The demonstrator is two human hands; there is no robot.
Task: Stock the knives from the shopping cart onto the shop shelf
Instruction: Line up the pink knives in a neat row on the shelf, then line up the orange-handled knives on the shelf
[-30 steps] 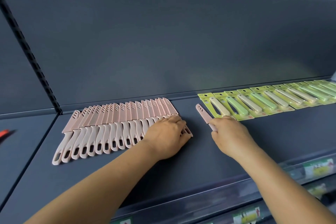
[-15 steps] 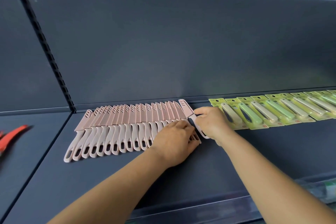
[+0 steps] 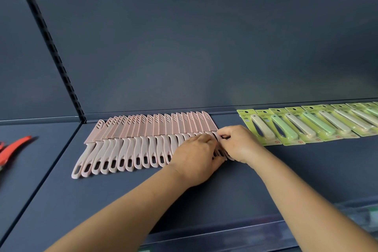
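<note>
A long overlapping row of pink sheathed knives [image 3: 143, 141] lies on the dark shelf [image 3: 204, 196], blades pointing to the back panel. My left hand [image 3: 196, 157] lies flat over the handles at the row's right end. My right hand [image 3: 237, 143] pinches the handle of the last pink knife [image 3: 210, 124], which lies against the end of the row. The shopping cart is out of view.
Green carded knives [image 3: 306, 127] run in a row along the shelf to the right. Red-handled tools [image 3: 12, 149] lie on the neighbouring shelf section at the left. A slotted upright [image 3: 55, 57] divides the sections. Price-label strip [image 3: 266, 231] runs along the front edge.
My right hand carried a pink knife from beside the green packs leftward and laid it against the right end of the pink row. My left hand stayed on the handles.
</note>
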